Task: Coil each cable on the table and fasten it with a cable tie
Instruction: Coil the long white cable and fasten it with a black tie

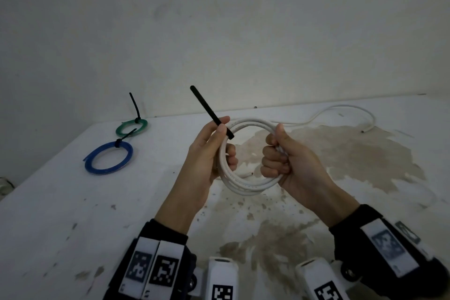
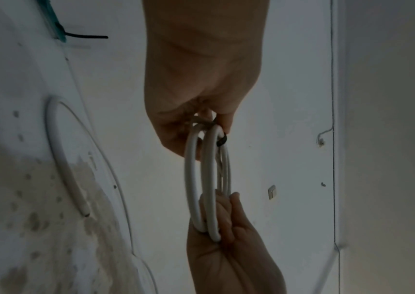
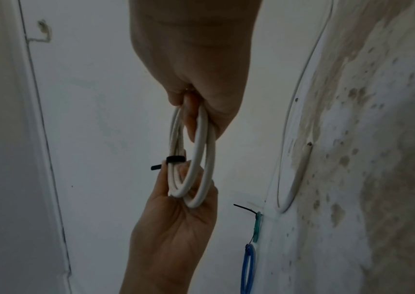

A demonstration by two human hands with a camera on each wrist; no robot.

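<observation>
Dim, soft, wide-angle edge distortion

White table (image 1: 60, 202) with brown stains (image 1: 353, 153) near and right, plain off-white wall (image 1: 219, 31) behind, dim light, wall switch (image 2: 271, 192), thin wire (image 2: 332, 79) running down wall

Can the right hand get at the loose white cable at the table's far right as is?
Probably not yet: the right hand is gripping the white coil, which the left hand holds with the black cable tie. The loose white cable itself lies unobstructed.
</observation>
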